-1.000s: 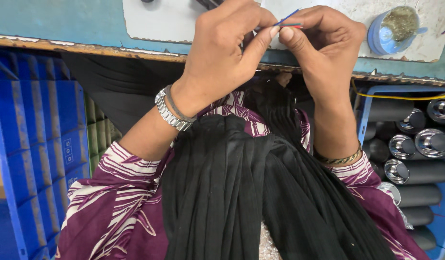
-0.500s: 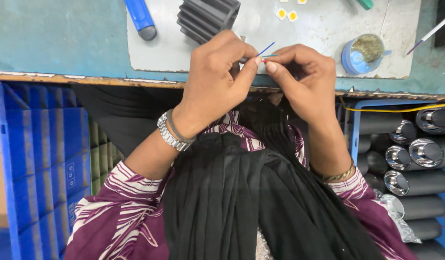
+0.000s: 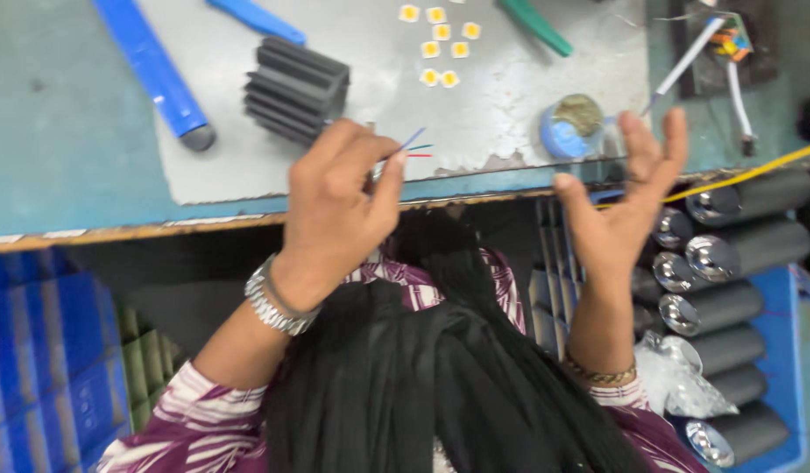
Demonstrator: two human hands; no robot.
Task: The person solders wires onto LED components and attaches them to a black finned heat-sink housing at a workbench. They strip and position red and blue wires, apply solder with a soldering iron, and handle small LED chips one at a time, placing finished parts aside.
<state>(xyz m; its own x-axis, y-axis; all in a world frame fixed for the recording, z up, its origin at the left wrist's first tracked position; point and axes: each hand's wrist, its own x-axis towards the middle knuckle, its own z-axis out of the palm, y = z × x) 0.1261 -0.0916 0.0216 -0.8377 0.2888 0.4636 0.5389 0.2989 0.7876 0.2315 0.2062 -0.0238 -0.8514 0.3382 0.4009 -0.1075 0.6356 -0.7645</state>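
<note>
- A view from above of a person seated at a teal surface [image 3: 63, 166], both hands raised over its near edge.
- The left hand [image 3: 339, 206] is clenched around a few thin wires [image 3: 413, 147], pinched between thumb and fingertips; their blue, green and red ends poke out just above the thumb.
- The wires hang over a grey mat [image 3: 510, 105] lying on the surface.
- The right hand [image 3: 628, 206] is released, fingers spread, holding nothing, to the right of the wires.
- A black finned block [image 3: 295, 88] stands on the mat, just above the left hand.
- Small yellow squares [image 3: 440, 44] lie on the mat beyond the wires.
- A small round blue tin [image 3: 573, 127] sits at the mat's right edge, near the right hand's fingertips.
- Grey tubes with shiny caps [image 3: 729, 254] lie stacked in a blue tray right of the right hand.
</note>
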